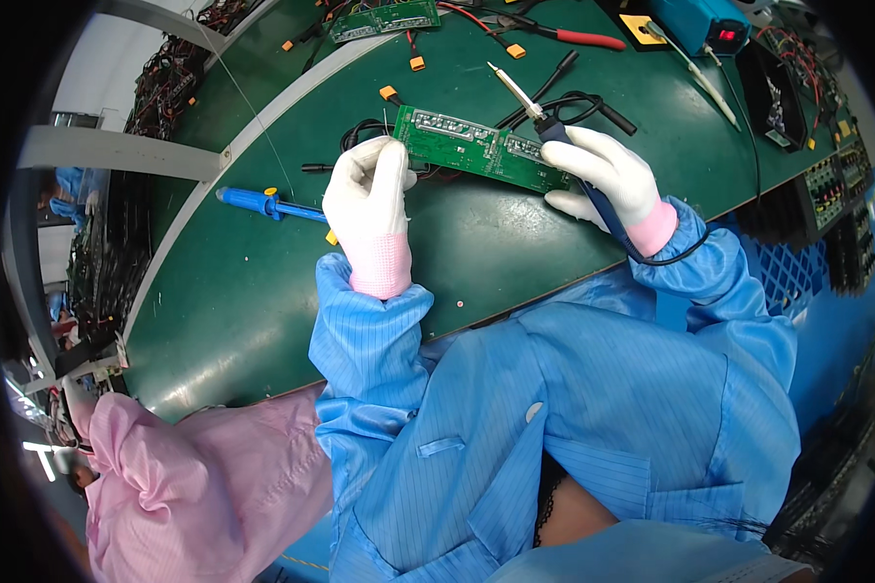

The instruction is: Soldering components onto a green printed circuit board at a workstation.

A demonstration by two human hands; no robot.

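My left hand (pixel 371 189), in a white glove with a pink cuff, pinches the left end of a long green circuit board (pixel 467 148). A thin strand rises beside its fingertips; what it belongs to is hard to make out. My right hand (pixel 608 175), gloved likewise, is closed around the dark blue handle of a soldering iron (pixel 515 89). The iron's pale tip points up and left, away from the board. The right fingers are at the board's right end, and whether they also grip it is unclear. Black cables (pixel 593 102) with an orange connector (pixel 390 94) lie behind the board.
A blue desoldering pump (pixel 262 202) lies left on the green table (pixel 262 321). Along the back are another board (pixel 384 19), red-handled pliers (pixel 588 39), a second iron (pixel 700 83) and a blue soldering station (pixel 705 24). A person in pink (pixel 204 476) is at lower left.
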